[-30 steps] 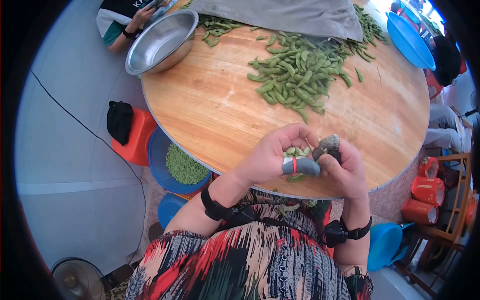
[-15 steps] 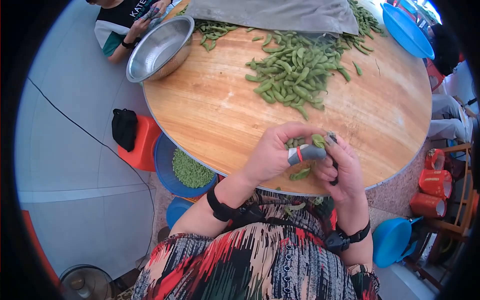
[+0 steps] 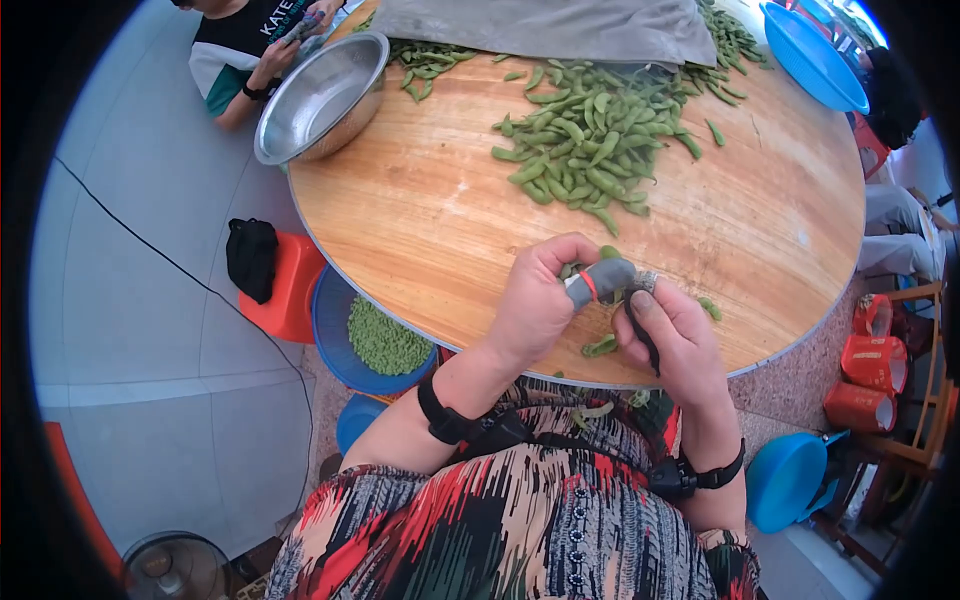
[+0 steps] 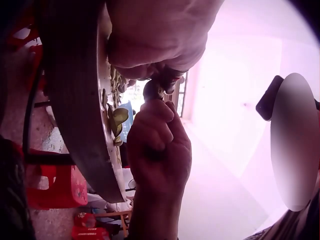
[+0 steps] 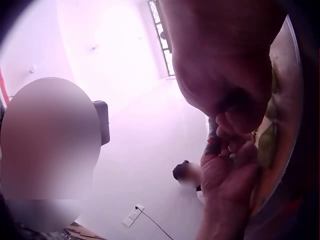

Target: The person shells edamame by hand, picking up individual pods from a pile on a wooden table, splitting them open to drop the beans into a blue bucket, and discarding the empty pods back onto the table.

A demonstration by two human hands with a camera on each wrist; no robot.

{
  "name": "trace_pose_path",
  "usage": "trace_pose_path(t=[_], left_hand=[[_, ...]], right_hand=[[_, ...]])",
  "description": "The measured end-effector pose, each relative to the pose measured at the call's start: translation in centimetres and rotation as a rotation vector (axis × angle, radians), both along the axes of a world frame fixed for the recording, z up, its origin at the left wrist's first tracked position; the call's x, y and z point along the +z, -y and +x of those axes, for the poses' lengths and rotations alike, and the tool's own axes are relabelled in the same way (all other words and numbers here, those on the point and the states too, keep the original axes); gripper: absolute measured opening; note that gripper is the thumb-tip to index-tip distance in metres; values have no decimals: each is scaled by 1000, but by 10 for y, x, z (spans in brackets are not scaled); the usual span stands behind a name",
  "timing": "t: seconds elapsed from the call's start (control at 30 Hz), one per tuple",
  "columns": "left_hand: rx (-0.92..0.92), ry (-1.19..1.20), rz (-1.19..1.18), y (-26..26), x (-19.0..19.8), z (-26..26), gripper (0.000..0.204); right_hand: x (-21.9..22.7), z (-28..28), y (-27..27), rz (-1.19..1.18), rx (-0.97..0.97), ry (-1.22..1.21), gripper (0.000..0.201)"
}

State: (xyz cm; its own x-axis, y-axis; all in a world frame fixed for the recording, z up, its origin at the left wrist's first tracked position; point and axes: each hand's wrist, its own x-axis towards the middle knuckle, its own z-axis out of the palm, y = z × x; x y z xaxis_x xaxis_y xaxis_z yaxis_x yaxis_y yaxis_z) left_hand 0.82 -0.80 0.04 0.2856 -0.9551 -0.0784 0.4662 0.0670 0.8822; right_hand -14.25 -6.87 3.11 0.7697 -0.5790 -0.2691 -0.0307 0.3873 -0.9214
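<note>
Green beans [image 3: 569, 270] are cupped in the curled left hand [image 3: 532, 305], one finger of which is wrapped in a grey cover [image 3: 608, 278]; a dark strip [image 3: 642, 338] is seen along the curled right hand [image 3: 682, 335], but whether anything is pinched there cannot be told; a loose pod [image 3: 600, 347] lies on the table [image 3: 420, 230] near both hands; beyond, a heap of pods [image 3: 590, 140] is spread.

On the black, white and green short-sleeved shirt [image 3: 232, 38] beyond the left edge of the round, light-brown wooden table [image 3: 420, 230], we read "KATE" in white capitals; of the smaller line beneath, we make out "OF NATU". Right of the table, red open-ended containers [image 3: 874, 362] bear pale markings we cannot decipher.
</note>
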Motion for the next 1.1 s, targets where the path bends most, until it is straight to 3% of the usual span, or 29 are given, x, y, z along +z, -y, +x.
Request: trace_pose_path(t=[0.03, 0.17, 0.23, 0.27, 0.33, 0.37, 0.43, 0.47, 0.53, 0.57, 0.63, 0.67, 0.73, 0.77, 0.83, 0.87, 0.93, 0.97, 1.0, 1.07, 1.1], left_hand=[[9, 86, 39, 0, 0, 0, 7], [99, 33, 2, 2, -2, -7, 8], [-88, 141, -65, 0, 2, -2, 11], [-88, 141, -64, -1, 3, 0, 11], [-248, 172, -118, -2, 6, 5, 12], [-250, 169, -118, -3, 7, 7, 12], [-382, 6, 17, -5, 8, 9, 13], [-382, 4, 17, -5, 7, 8, 13], [-379, -243, 58, -4, 6, 6, 17], [-377, -242, 57, -3, 3, 3, 17], [-140, -26, 37, 1, -2, -6, 22], [-139, -27, 35, 1, -2, -4, 22], [-119, -68, 33, 0, 3, 1, 25], [-115, -72, 32, -1, 6, 2, 25], [-88, -40, 35, -3, 9, 5, 21], [-80, -43, 34, -3, 8, 8, 21], [-42, -14, 84, -2, 5, 12, 14], [-34, -18, 79, -3, 6, 14, 14], [-11, 11, 138, -4, 9, 17, 12], [14, 36, 200, -10, 9, 24, 13], [-112, 174, 215, -13, 6, 28, 16]], right_hand=[[0, -1, 0, -23, 17, -27, 22], [-3, 5, -6, -139, -99, -104, 19], [-10, 5, -6, -570, -142, -110, 16], [-9, 3, -4, -569, -141, -110, 16], [-5, -5, 0, 93, -34, 26, 14], [-5, -7, 2, 93, -36, 23, 14], [-6, -10, 5, 442, 49, 163, 13], [-6, -10, 5, 442, 49, 162, 13], [-4, -7, 3, 230, -36, 66, 13], [-4, -3, 1, 229, -34, 67, 13], [-5, 6, -3, -870, -249, -223, 11], [-5, 6, -2, -873, -248, -223, 11], [-3, 6, 1, -434, -173, -179, 8], [-1, 6, 2, -436, -168, -182, 8], [1, 7, 5, -4, -139, -50, 8], [2, 11, 1, -6, -131, -53, 8], [2, 22, -8, -621, -222, -204, 9], [-8, 19, -3, -825, -150, -320, 14], [-3, 18, 2, -832, -143, -320, 14], [10, 19, 14, -486, 33, -373, 16], [4, 24, 23, -651, -61, -374, 16]])
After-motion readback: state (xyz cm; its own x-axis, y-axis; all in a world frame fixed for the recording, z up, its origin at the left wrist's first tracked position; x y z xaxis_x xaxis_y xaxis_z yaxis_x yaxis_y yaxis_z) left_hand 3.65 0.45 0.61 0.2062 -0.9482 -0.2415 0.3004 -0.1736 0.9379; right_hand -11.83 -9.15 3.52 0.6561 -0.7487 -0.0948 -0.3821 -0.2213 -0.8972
